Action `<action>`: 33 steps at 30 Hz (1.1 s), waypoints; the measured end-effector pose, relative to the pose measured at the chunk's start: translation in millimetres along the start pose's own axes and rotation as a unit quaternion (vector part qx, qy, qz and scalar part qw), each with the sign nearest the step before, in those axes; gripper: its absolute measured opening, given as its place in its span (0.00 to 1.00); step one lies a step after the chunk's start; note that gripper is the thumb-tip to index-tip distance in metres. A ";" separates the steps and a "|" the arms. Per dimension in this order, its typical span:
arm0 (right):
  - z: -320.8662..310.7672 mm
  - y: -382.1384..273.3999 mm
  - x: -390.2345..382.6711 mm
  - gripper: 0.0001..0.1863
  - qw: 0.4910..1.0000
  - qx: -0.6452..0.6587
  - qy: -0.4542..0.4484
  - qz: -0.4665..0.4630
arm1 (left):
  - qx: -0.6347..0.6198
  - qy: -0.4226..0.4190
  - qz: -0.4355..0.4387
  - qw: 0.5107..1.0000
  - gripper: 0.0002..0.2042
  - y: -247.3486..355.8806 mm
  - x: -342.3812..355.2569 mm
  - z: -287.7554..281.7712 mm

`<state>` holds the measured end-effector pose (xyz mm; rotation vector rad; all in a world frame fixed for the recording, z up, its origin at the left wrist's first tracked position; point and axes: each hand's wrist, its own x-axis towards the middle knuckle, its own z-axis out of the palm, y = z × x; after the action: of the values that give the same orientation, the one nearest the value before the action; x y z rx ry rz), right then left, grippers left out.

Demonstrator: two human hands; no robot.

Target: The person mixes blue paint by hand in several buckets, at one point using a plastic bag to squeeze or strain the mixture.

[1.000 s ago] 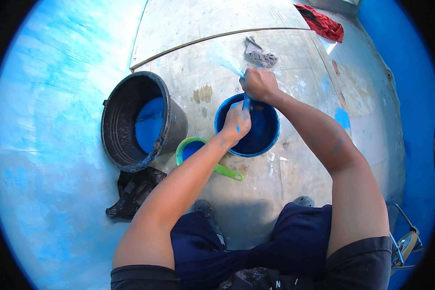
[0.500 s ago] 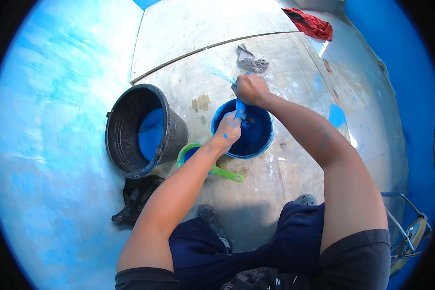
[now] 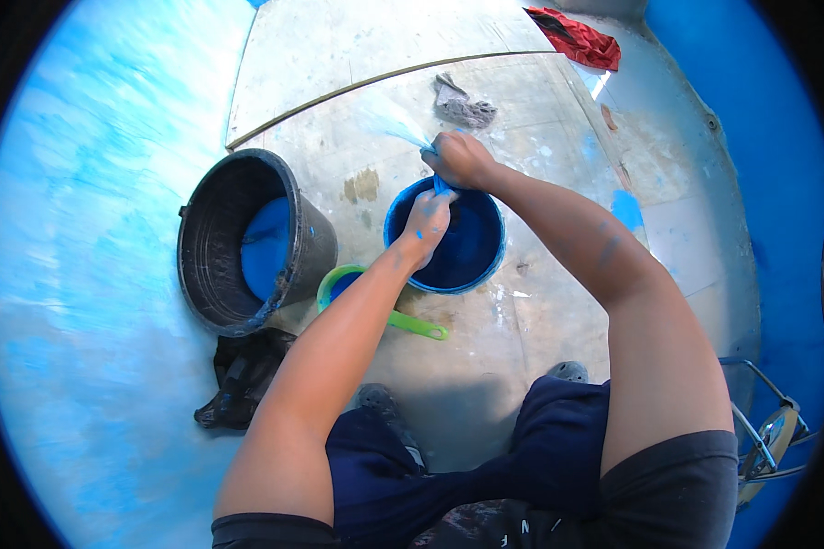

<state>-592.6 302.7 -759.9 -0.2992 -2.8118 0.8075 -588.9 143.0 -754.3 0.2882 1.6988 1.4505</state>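
Both my hands grip a thin, clear plastic bag (image 3: 412,134), smeared with blue. My right hand (image 3: 461,161) is closed round its upper part, and the loose end flares out to the far left. Just below and nearer me, my left hand (image 3: 426,222) is wrapped round the twisted lower part, which is stained blue. The two fists nearly touch. Beneath them on the floor stands a round bucket (image 3: 498,259) holding dark blue paint (image 3: 470,242). My left wrist passes over its near-left rim. Fingertips on both hands are partly hidden. Blue spots mark my skin.
To the left, a large black tub (image 3: 319,252) leans with blue paint inside. A green dipper (image 3: 418,326) lies partly under my left forearm. Farther off is a grey rag (image 3: 467,112); a red cloth (image 3: 581,41) lies far right. A black plastic bag (image 3: 247,375) rests near the blue-painted wall (image 3: 101,302).
My fists have come closer together, and the twisted stretch of bag between them is shorter. The whole view has shifted slightly, so the buckets and floor appear a little farther left.
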 end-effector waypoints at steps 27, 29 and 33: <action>-5.5 -1.7 2.7 0.22 0.998 -0.003 -0.046 -0.037 | 0.425 0.122 0.270 0.855 0.19 -33.9 23.5 -3.8; -6.7 -4.7 3.0 0.22 0.998 -0.010 -0.052 -0.034 | 0.463 0.115 0.288 0.830 0.20 -37.9 26.2 -6.1; -5.2 -3.6 -0.1 0.22 0.999 0.006 -0.031 -0.027 | 0.442 0.097 0.270 0.850 0.20 -38.2 30.1 -8.1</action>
<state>-591.8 302.3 -753.6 -0.1991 -2.8586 0.8349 -599.8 145.9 -802.3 1.2349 2.5132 0.9508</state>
